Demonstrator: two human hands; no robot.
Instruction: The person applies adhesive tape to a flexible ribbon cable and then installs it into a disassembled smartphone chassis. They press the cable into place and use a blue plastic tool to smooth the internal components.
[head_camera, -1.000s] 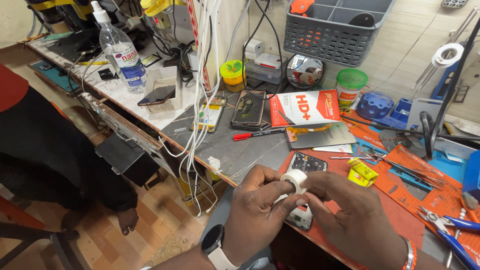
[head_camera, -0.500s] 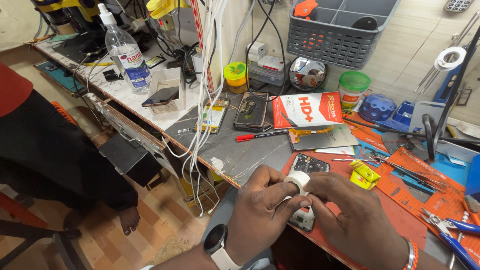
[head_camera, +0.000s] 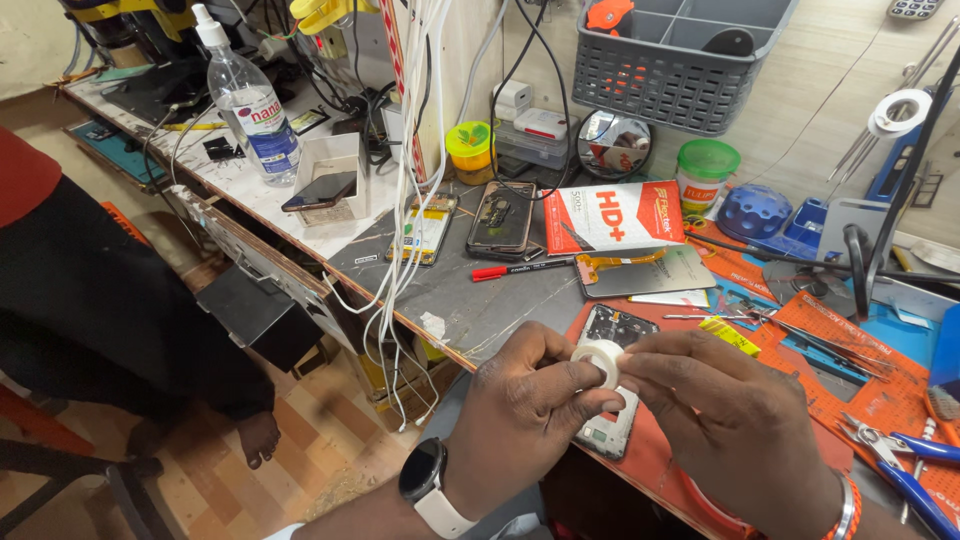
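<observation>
From the head camera, both hands meet low over the bench edge: the left hand (head_camera: 525, 410) pinches a small white roll of tape (head_camera: 601, 362) between thumb and fingers, and the right hand (head_camera: 725, 420) closes its fingertips on the roll's edge. Since a moment ago the roll has dropped slightly toward the opened grey phone (head_camera: 608, 425) lying beneath on the orange work mat (head_camera: 790, 400), just below the grip; a red marker pen (head_camera: 520, 268) lies beyond

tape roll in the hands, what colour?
White: a small round roll of tape, seen best in the head view.
</observation>
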